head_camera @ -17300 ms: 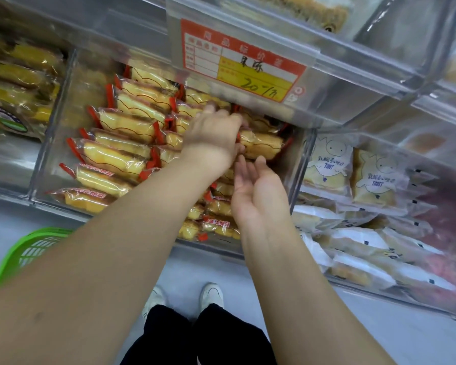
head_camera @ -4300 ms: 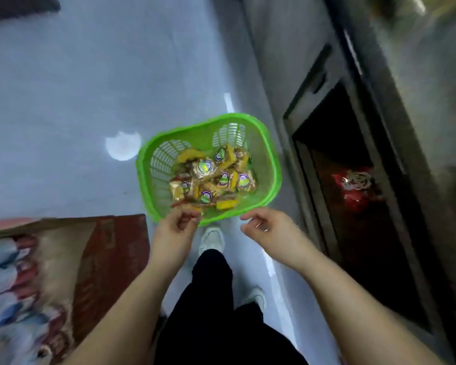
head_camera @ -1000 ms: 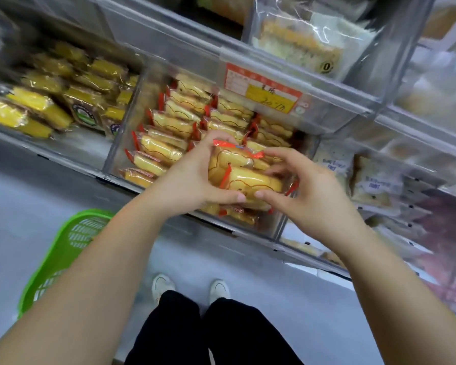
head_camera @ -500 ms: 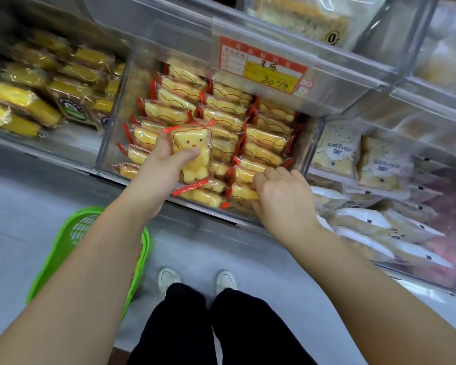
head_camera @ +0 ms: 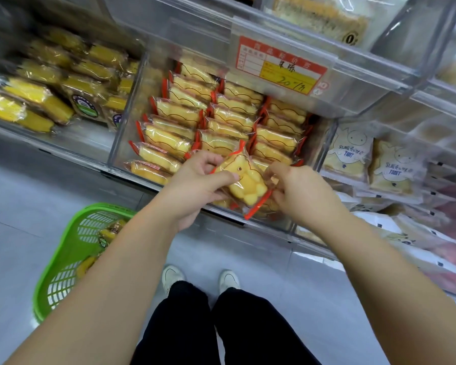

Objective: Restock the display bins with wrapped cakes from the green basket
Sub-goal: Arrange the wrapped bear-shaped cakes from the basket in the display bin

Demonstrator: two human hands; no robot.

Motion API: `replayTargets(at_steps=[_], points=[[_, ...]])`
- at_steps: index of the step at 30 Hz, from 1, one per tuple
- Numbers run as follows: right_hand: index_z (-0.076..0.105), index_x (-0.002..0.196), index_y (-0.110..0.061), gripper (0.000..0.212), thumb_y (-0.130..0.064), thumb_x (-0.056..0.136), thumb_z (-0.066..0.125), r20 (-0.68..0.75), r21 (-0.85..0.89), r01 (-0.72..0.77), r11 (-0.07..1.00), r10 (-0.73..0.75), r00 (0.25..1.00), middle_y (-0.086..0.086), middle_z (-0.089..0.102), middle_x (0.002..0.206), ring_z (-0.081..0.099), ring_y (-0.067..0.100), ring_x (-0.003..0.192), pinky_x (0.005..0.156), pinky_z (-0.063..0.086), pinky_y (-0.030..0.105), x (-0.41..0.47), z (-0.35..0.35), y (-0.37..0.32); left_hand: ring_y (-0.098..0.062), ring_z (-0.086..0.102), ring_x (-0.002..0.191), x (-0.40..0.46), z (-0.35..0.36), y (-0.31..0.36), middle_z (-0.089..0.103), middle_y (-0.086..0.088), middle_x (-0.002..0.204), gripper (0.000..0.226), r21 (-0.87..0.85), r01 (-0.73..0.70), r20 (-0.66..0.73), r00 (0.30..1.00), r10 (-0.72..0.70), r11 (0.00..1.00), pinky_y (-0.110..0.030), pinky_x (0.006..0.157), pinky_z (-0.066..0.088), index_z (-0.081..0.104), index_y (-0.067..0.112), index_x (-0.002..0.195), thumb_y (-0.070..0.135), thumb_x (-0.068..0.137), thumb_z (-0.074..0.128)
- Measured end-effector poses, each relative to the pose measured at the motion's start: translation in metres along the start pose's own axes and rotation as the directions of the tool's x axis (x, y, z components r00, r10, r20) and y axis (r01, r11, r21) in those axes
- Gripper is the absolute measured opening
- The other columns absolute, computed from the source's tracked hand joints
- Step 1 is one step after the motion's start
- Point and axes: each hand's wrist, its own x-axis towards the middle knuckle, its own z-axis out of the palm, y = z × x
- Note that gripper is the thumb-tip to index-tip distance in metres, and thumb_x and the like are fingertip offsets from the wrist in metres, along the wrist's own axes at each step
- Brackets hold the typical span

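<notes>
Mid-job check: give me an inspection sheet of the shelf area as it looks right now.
Surface: grey floor.
Job's things: bear cake held before the middle bin, whose rows look full; green basket on the floor, some packs inside.
Clutter: nothing seen.
Grippers: left hand and right hand both pinch the cake's wrapper.
Cables: nothing seen.
Surroundings: price tag; yellow cakes left, toast packs right.

price tag (head_camera: pixel 279 66): handwritten "20" | white cake packets (head_camera: pixel 348 154): "TOOST"
</notes>
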Motion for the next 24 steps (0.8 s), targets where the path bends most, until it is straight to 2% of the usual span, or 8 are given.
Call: replayTargets(at_steps=[5,9,11,13,15,17,20,24], points=[[0.035,0.136,-0.030,0.067,-0.024,0.078,0.068,0.323,0.383,-0.130,0.915,-0.001,0.947,-0.001,0.055,0.115,0.055,0.013,0.103,0.088,0.050,0.034,-0.006,-0.030,0.007,-0.026,0.066,0.098,0.012,0.000,0.001,0.061,-0.019,0.111,0.027,-0.027,0.042,0.094,0.995,-0.039,0.999,-0.035,0.084,0.056,0.046,0.012,0.098,-0.004,0.083,0.060],[0.050,0.099,-0.021,0.037,-0.037,0.075,0.073,0.021,0.324,-0.084,0.942,0.081,0.996,-0.005,0.049,0.092,0.051,0.014,0.081,0.062,0.034,0.025,-0.007,-0.021,0.006,-0.010,0.062,0.099,0.018,0.002,-0.004,0.060,0.002,0.107,0.036,0.333,-0.124,0.215,0.975,0.052,0.935,-0.025,0.082,0.053,0.047,0.026,0.096,0.004,0.079,0.069],[0.051,0.096,-0.020,0.033,-0.031,0.075,0.074,-0.086,0.285,-0.032,0.958,0.059,0.995,-0.005,0.053,0.084,0.052,0.016,0.079,0.064,0.036,0.028,-0.013,-0.017,0.008,-0.005,0.056,0.104,0.022,0.002,-0.006,0.056,0.012,0.110,0.046,0.584,-0.239,0.292,0.954,0.075,0.776,-0.018,0.085,0.048,0.045,0.031,0.103,0.009,0.075,0.075],[0.054,0.106,-0.023,0.036,-0.030,0.076,0.073,-0.121,0.252,-0.006,0.968,0.037,0.992,-0.004,0.057,0.083,0.053,0.016,0.077,0.066,0.043,0.030,-0.021,-0.014,0.011,0.001,0.049,0.098,0.026,0.003,-0.005,0.048,0.019,0.109,0.061,0.766,-0.391,0.368,0.917,0.151,0.509,-0.006,0.073,0.039,0.045,0.029,0.119,0.014,0.070,0.078],[0.058,0.109,-0.029,0.036,-0.031,0.076,0.072,-0.146,0.226,0.012,0.974,0.022,0.989,-0.005,0.059,0.084,0.052,0.015,0.077,0.067,0.045,0.031,-0.029,-0.012,0.014,-0.002,0.045,0.096,0.030,0.005,-0.005,0.049,0.015,0.109,0.065,0.819,-0.504,0.458,0.862,0.216,0.275,-0.009,0.071,0.032,0.048,0.022,0.124,0.017,0.068,0.080],[0.061,0.105,-0.029,0.033,-0.031,0.075,0.073,-0.169,0.239,0.020,0.971,0.021,0.985,-0.007,0.058,0.083,0.052,0.013,0.078,0.066,0.044,0.030,-0.035,-0.009,0.015,-0.011,0.051,0.098,0.034,0.005,-0.005,0.056,0.008,0.114,0.053,0.830,-0.542,0.506,0.832,0.229,0.135,-0.023,0.077,0.040,0.054,0.018,0.119,0.016,0.070,0.077],[0.061,0.100,-0.025,0.031,-0.029,0.072,0.076,-0.210,0.227,0.047,0.973,0.002,0.978,-0.009,0.055,0.079,0.051,0.013,0.076,0.063,0.038,0.028,-0.041,-0.007,0.016,-0.020,0.057,0.098,0.037,0.007,-0.003,0.061,0.003,0.109,0.034,0.854,-0.519,0.500,0.835,0.228,0.030,-0.040,0.077,0.051,0.062,0.016,0.109,0.012,0.075,0.067],[0.061,0.096,-0.020,0.030,-0.028,0.072,0.077,-0.235,0.178,0.085,0.980,-0.042,0.971,-0.005,0.060,0.081,0.053,0.016,0.076,0.063,0.039,0.027,-0.044,-0.008,0.016,-0.015,0.057,0.086,0.044,0.008,-0.001,0.065,0.004,0.096,0.023,0.857,-0.507,0.464,0.836,0.292,0.089,-0.032,0.076,0.049,0.069,0.017,0.098,0.006,0.078,0.065]])
